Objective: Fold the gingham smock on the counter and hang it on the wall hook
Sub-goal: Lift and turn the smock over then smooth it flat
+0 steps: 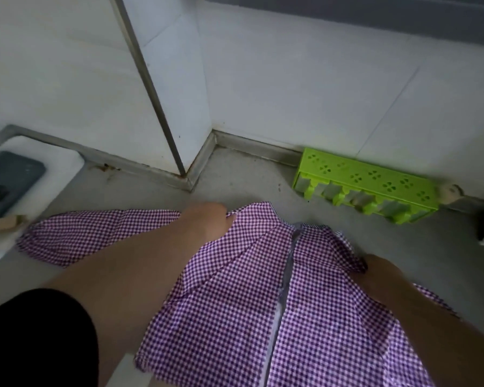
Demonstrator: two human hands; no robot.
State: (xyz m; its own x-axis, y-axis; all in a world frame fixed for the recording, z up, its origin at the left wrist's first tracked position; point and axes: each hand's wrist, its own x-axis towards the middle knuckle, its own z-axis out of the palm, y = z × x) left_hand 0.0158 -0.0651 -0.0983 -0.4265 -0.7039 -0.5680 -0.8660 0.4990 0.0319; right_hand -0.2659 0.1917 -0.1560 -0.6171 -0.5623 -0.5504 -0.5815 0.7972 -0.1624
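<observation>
- The purple-and-white gingham cotton smock (235, 289) lies spread on the grey stone desk (249, 177), its pale centre placket running toward the viewer and one sleeve stretched out flat to the left.
- The left hand (207, 219) reaches over the far edge of the cloth near the collar; its grip looks closed on a pinch of fabric at the shoulder, though motion blur softens the fingers.
- The right hand (375, 275) has its grip closed on a bunched fold at the right shoulder, the fabric puckering around the fingertips.
- Judging by the flat, open lay of the garment, folding has barely begun: no panel is doubled over yet and the left sleeve is not tucked in.
- Left to do, as I read it: bring the sleeves in, fold the body, lift it and hang it up.
- No wall hook is visible here; only white tiled wall (291, 79) rises behind the desk.
- A lime-green perforated plastic rack (369, 182) rests against the wall's foot, well apart from the smock.
- A white cutting board (59, 169) sits at the left, near the sleeve end.
</observation>
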